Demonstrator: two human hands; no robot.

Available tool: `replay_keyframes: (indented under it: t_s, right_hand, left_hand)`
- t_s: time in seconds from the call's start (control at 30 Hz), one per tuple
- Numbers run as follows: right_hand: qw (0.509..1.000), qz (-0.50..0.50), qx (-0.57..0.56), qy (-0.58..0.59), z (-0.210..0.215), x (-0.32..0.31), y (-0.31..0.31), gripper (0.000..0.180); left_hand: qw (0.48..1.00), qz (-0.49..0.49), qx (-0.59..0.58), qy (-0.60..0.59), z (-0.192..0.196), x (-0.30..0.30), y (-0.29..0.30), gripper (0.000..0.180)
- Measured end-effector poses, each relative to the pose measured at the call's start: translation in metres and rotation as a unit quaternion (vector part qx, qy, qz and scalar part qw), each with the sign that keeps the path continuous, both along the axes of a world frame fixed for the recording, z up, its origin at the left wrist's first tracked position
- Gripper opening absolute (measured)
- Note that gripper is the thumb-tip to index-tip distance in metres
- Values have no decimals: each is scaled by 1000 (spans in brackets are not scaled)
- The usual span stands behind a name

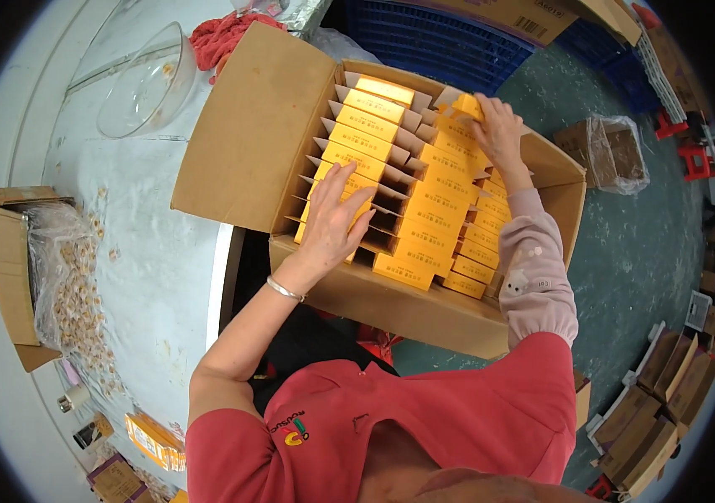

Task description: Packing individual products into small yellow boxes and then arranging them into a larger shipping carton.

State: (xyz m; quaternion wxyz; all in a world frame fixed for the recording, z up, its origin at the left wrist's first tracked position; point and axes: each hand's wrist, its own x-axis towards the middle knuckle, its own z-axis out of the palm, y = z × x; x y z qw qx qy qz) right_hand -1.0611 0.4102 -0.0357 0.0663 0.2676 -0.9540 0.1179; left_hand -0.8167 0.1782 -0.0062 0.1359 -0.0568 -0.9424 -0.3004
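While both hands work inside the big cardboard box [391, 302], yellow boxes fill it in rows.

The left hand [334, 220] lies flat with fingers spread on yellow boxes [349, 189] near the box's left wall. The right hand [496, 126] pinches one small yellow box [466, 106] at the far right corner. Cardboard dividers [399, 180] stand between the rows. A clear plastic bowl [144, 84] sits left of the big box.

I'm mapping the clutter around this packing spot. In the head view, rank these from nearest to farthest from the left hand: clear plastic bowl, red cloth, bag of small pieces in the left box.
From the left hand:
1. Clear plastic bowl, up-left on the table.
2. Red cloth, beyond the carton's flap.
3. Bag of small pieces, far left edge.
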Motion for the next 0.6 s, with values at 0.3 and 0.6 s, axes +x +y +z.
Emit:
replay_keyframes:
  t_s: [0.3, 0.6]
  right_hand:
    - [964, -4, -263, 40, 82, -12, 34, 34]
    - [766, 108, -581, -252, 116, 132, -64, 41]
  left_hand:
    - [978, 10, 188, -90, 18, 8, -5, 31]
    - [842, 7, 533, 80, 81, -27, 26, 55]
